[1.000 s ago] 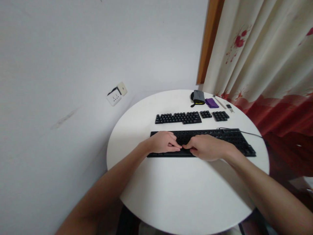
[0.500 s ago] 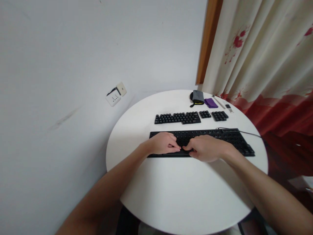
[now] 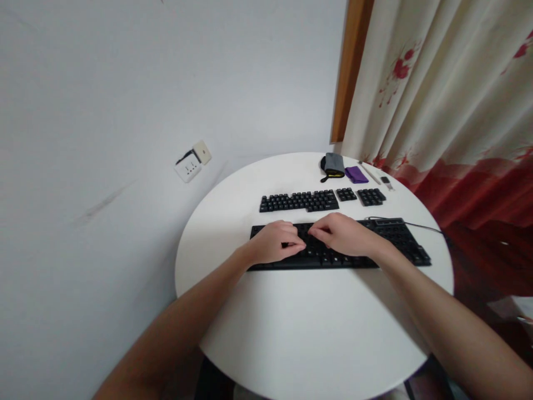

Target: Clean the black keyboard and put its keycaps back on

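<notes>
A black keyboard base [image 3: 400, 236] with bare key sockets lies across the white table. Over its left part rests my left hand [image 3: 277, 242], fingers curled and the tips pinched close to the sockets. My right hand [image 3: 343, 233] is just to the right and a little farther back, its fingers also closed together above the base. Whatever either pinch holds is too small or hidden to make out. Behind the base, black keycaps sit in blocks: a long main block [image 3: 300, 201], a small block [image 3: 346, 194] and a number-pad block [image 3: 370, 196].
The round white table [image 3: 308, 322] stands against the wall. At its back right lie a grey pouch [image 3: 334, 165], a purple cloth [image 3: 356, 174], a pale stick-like tool [image 3: 370, 173] and a small watch-like item [image 3: 387, 183]. A cable [image 3: 422, 227] runs off the right edge.
My right hand has moved back and slightly left, from the front rows toward the upper rows of the base. My left hand stays nearly in place. The view has shifted slightly.
</notes>
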{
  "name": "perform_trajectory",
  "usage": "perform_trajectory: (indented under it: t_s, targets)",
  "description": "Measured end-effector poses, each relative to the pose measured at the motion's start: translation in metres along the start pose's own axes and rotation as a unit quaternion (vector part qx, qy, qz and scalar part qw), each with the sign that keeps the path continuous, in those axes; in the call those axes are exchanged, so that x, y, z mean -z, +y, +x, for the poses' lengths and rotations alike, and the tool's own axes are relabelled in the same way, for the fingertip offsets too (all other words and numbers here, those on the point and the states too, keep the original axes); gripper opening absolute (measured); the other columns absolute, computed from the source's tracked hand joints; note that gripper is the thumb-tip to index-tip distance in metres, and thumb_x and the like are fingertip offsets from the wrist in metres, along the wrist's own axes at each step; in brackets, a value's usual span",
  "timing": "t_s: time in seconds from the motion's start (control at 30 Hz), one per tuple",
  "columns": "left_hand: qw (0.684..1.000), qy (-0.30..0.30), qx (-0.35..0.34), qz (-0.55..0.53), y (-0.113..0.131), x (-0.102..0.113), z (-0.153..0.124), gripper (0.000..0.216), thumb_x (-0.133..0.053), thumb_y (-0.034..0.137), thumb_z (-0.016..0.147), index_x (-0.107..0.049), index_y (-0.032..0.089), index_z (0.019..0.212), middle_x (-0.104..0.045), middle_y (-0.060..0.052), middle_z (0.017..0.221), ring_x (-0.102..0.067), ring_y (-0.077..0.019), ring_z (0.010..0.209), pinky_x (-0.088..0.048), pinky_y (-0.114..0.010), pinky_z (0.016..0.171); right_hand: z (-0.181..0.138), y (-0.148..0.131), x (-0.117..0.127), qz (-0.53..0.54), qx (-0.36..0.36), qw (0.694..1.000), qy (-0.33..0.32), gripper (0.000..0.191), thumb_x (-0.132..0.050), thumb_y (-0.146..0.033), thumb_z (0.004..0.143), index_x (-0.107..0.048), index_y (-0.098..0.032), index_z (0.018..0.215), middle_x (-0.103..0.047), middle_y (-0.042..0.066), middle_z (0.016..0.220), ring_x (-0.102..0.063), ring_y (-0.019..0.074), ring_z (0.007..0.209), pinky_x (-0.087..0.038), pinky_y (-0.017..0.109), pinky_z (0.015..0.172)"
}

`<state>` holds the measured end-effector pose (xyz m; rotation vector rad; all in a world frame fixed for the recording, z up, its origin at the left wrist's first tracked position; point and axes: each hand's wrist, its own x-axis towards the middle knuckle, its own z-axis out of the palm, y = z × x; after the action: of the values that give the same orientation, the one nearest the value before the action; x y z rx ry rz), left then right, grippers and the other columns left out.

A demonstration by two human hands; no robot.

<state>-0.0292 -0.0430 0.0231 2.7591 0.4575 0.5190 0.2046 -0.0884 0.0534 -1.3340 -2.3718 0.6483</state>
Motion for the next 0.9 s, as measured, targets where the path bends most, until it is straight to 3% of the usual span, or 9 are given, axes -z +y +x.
perform_trajectory:
  t_s: [0.17, 0.4, 0.53, 0.67, 0.9]
  targets:
    - [0.994, 0.096, 0.047, 0.026, -0.007, 0.005, 0.000, 0.022, -0.056, 0.027, 0.098, -0.075, 0.020, 0.089, -0.070, -0.004, 0.078, -0.061, -0.0162, 0.077, -0.047, -0.031, 0.075, 0.008, 0.012, -0.002, 0.031, -0.063, 0.985, 0.158, 0.034, -0.046, -0.031, 0.096, -0.064, -0.019, 0.069, -0.065, 0.003, 0.067, -0.054, 0.0159, 0.063, -0.033, 0.028, 0.060]
    - [0.987, 0.142, 0.081, 0.009, -0.009, 0.005, -0.001, 0.019, -0.057, 0.027, 0.097, -0.075, 0.021, 0.095, -0.074, -0.005, 0.086, -0.065, -0.0171, 0.083, -0.051, -0.031, 0.077, 0.017, 0.038, -0.012, 0.032, -0.121, 0.960, 0.249, 0.027, -0.051, -0.025, 0.092, -0.075, -0.017, 0.102, -0.075, 0.007, 0.087, -0.065, 0.0209, 0.077, -0.046, 0.032, 0.072]
    - [0.988, 0.134, 0.075, 0.003, -0.006, 0.004, 0.001, 0.020, -0.056, 0.027, 0.097, -0.075, 0.021, 0.096, -0.074, -0.004, 0.087, -0.065, -0.0173, 0.084, -0.052, -0.032, 0.078, 0.021, 0.048, -0.018, -0.031, -0.117, 0.962, 0.246, 0.031, -0.050, -0.020, 0.092, -0.074, -0.014, 0.109, -0.074, 0.011, 0.101, -0.065, 0.0227, 0.087, -0.048, 0.035, 0.084]
    - [0.990, 0.121, 0.068, -0.002, -0.006, 0.003, 0.002, 0.022, -0.055, 0.027, 0.098, -0.075, 0.020, 0.096, -0.074, -0.004, 0.086, -0.065, -0.0173, 0.083, -0.051, -0.033, 0.079, 0.026, 0.046, -0.028, -0.130, -0.092, 0.966, 0.202, 0.034, -0.045, -0.022, 0.097, -0.071, -0.014, 0.118, -0.068, 0.014, 0.116, -0.057, 0.0275, 0.106, -0.042, 0.041, 0.097]
    - [0.991, 0.115, 0.060, -0.011, -0.005, 0.002, 0.003, 0.021, -0.055, 0.026, 0.098, -0.075, 0.019, 0.095, -0.073, -0.005, 0.085, -0.065, -0.0178, 0.083, -0.051, -0.034, 0.080, 0.035, 0.030, -0.040, -0.233, -0.116, 0.954, 0.147, 0.038, -0.038, -0.033, 0.102, -0.063, -0.021, 0.127, -0.059, 0.014, 0.129, -0.045, 0.0329, 0.116, -0.039, 0.045, 0.089]
